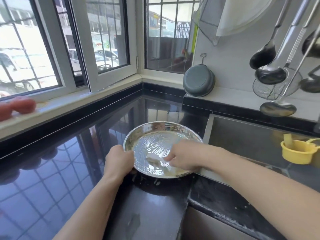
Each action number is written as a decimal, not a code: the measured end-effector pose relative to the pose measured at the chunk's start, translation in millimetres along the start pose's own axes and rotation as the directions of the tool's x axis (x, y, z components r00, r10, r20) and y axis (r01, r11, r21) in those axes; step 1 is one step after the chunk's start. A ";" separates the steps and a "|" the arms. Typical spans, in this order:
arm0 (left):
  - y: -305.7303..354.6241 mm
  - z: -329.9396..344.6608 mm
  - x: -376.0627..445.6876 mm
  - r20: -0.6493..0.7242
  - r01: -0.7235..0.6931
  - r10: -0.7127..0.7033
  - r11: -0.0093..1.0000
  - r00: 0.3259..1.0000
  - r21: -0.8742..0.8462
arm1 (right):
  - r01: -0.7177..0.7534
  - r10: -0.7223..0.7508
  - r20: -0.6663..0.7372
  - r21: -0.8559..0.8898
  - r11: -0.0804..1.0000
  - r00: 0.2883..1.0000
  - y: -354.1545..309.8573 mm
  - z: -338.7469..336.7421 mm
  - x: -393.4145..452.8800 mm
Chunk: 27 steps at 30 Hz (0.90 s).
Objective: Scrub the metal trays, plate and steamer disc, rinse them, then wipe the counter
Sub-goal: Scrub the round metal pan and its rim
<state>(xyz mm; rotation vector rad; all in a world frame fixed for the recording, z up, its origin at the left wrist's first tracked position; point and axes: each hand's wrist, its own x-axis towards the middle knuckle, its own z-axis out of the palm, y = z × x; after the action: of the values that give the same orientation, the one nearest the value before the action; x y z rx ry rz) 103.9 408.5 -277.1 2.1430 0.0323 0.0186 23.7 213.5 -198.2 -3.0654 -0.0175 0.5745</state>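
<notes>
A round metal tray (155,130) with a raised rim lies on the black counter (60,170), just left of the sink. Its floor is wet and soapy. My left hand (119,161) grips the tray's near-left rim. My right hand (183,158) reaches in from the right and presses a pale scrubber (153,160) against the tray's floor. Foam and a yellowish smear lie along the near inner edge of the tray.
The steel sink (245,141) lies to the right, with a yellow plastic cup (301,153) at its right side. Ladles and a wire skimmer (273,87) hang on the right wall above a grey pan (199,80). A reddish object (19,106) rests on the window sill at left.
</notes>
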 end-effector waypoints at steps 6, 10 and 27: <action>9.5 -0.4 -8.0 -0.015 0.051 -0.050 0.997 0.999 0.059 | 0.000 0.004 0.064 -0.054 0.999 0.998 -6.9 -8.5 -15.6; 18.5 -8.5 -12.0 -0.022 0.019 -0.013 0.958 1.000 0.285 | -0.049 0.060 0.093 -0.118 0.992 0.994 -6.8 -14.2 -31.6; 40.9 11.6 -71.7 0.653 -0.873 0.581 0.282 0.485 0.398 | -0.282 0.476 -0.325 0.495 0.822 0.817 137.9 34.7 -163.9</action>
<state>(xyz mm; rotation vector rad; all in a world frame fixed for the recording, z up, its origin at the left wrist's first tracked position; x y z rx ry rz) 33.3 374.4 -249.0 2.6562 -1.5032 0.1645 -140.7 73.9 -174.7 -2.6782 0.6698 -0.1262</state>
